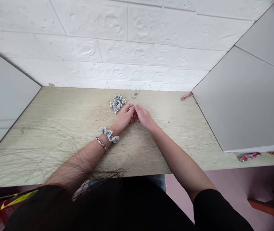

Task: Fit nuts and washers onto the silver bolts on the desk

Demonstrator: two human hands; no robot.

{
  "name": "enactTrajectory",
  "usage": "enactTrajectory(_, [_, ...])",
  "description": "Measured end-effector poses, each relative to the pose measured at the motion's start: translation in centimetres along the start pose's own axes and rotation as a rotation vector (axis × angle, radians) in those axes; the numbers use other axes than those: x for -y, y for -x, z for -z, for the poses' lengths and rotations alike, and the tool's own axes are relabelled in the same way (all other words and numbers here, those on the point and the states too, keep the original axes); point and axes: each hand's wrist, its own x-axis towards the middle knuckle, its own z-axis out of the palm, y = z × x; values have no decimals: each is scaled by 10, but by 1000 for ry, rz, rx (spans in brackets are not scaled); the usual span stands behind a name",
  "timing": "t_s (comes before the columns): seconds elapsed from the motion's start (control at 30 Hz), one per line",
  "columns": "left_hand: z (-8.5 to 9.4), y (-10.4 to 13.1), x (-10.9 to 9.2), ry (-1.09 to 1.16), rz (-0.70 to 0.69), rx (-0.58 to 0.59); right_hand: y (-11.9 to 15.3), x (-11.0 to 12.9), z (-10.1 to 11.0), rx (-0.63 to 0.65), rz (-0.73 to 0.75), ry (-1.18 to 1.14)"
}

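Note:
My left hand (125, 117) and my right hand (144, 118) meet over the wooden tabletop, fingertips touching. Both are closed, fingers curled and thumbs pressed in. Whatever they hold between them is hidden by the fingers. Just beyond my left hand lies a pile of silver bolts (116, 102) with washers or nuts on them, several standing head down. Two more silver bolts (134, 95) are apart from the pile, close to the wall and straight ahead of my fingertips. A scrunchie (108, 134) and a chain bracelet (102, 144) circle my left wrist.
A white brick-patterned wall (139, 53) closes off the back of the tabletop (67, 118). Grey panels stand at the left (4, 96) and right (252, 99). Red battery-like cylinders lie at the back right corner (187, 96) and near the front right edge (249, 157).

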Motion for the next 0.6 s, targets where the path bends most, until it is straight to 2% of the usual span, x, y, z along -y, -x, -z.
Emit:
enactTrajectory(0.2, [-1,2,-1,-90,-22,-22,-2,-5,3,-98,-58,87])
enactTrajectory(0.4, [2,-4,8,-204,-10,-26,-2,-6,0,-60,14,73])
enactTrajectory(0.6, [4,-7,15,-242,6,-75,-3,-7,-1,-99,32,2])
